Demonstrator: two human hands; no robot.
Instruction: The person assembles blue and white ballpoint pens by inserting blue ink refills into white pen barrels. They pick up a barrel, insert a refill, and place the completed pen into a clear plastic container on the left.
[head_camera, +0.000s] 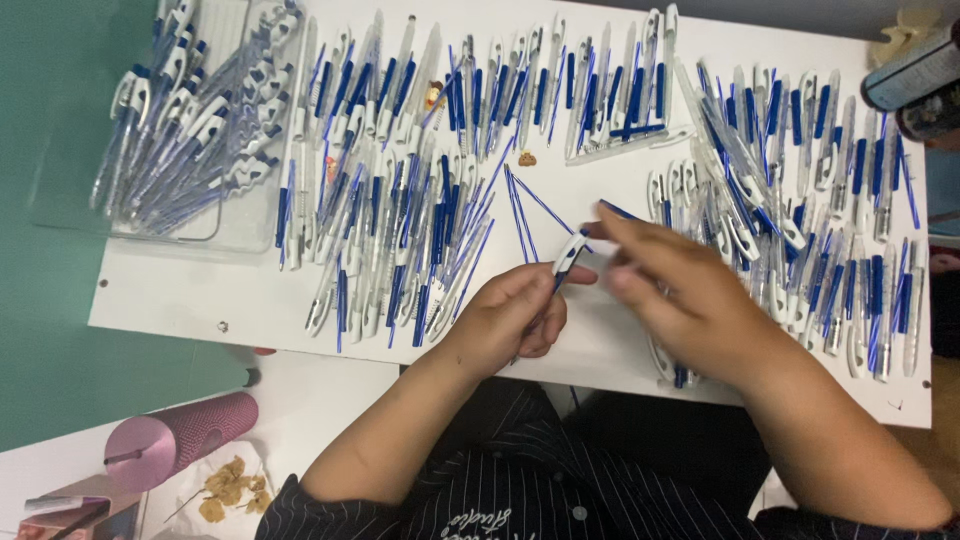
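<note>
Surface: a white board (250, 300) lies over a green table (50, 300), and it is almost covered with pen parts.
Left hand: the left hand (515, 320) is near the centre of the board, clenched around a pen (568, 255) with a white clip; the pen tip points to about 1 o'clock.
Right hand: the right hand (680, 290) is just at 3 o'clock from the left one, its fingers (625, 225) pinching a thin blue refill (615, 210). The hand is blurred, so I cannot tell if the refill touches the pen.
Loose refills: some blue refills (525, 205) lie at 12 o'clock from the left hand, bare on the board.
Pen rows: rows of blue and white pens (400, 200) fill the board at 10 o'clock, more pens (800, 200) at 2 o'clock.
Tray: a clear plastic tray (215, 225) at 10 o'clock, far corner, holds a heap of pens.
Below the board: a pink tumbler (185, 435) lies on its side at 8 o'clock, beside some dried flowers (230, 485).
</note>
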